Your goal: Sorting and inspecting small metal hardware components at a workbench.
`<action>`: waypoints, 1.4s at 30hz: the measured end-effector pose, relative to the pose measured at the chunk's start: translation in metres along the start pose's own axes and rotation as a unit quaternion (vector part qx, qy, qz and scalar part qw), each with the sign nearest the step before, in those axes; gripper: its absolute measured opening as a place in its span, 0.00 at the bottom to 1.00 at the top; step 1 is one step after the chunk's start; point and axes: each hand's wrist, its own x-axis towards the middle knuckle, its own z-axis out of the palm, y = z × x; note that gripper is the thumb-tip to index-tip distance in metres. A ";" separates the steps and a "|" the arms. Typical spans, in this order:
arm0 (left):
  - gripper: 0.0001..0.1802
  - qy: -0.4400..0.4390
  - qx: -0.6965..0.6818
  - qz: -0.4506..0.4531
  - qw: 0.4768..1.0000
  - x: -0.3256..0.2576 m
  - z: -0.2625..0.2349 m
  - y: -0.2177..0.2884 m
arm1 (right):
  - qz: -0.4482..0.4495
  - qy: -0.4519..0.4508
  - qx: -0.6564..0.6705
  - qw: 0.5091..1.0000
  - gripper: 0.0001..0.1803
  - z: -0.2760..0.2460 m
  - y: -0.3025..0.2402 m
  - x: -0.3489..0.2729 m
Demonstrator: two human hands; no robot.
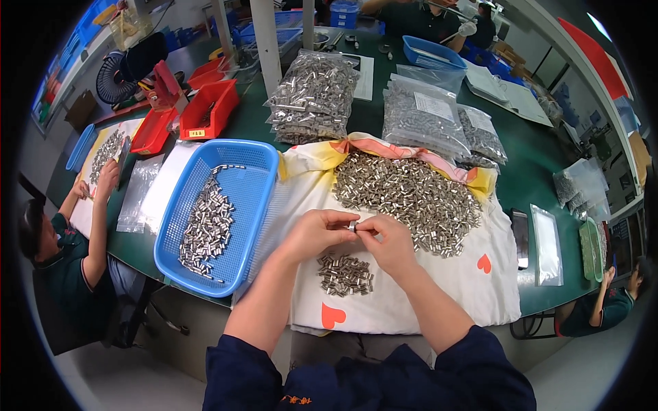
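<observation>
Above a white cloth printed with red hearts, my two hands meet fingertip to fingertip. My left hand pinches a small shiny metal sleeve. My right hand is closed against the sleeve's other side, thumb and forefinger together. Just below my hands lies a small pile of metal sleeves. Beyond them spreads a much larger heap of sleeves, banked against the cloth's rolled yellow and pink far edge. To the left, a blue mesh basket holds loose sleeves.
Bulging clear bags of metal parts and more bags stand at the back. Red bins sit at back left. A phone and a flat plastic bag lie on the right. Co-workers sit at left, right and far side.
</observation>
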 end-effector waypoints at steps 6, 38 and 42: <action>0.20 -0.049 -0.021 -0.017 0.998 -0.003 -0.004 -0.002 | 0.121 -0.090 0.127 0.980 0.06 -0.011 0.001 0.001; 0.19 -0.191 0.175 0.026 0.966 -0.014 0.000 0.011 | -0.046 0.018 -0.301 0.952 0.05 0.010 0.033 0.016; 0.19 -0.193 0.185 0.044 0.963 -0.011 0.002 0.014 | -0.051 0.005 -0.335 0.941 0.05 0.009 0.033 0.024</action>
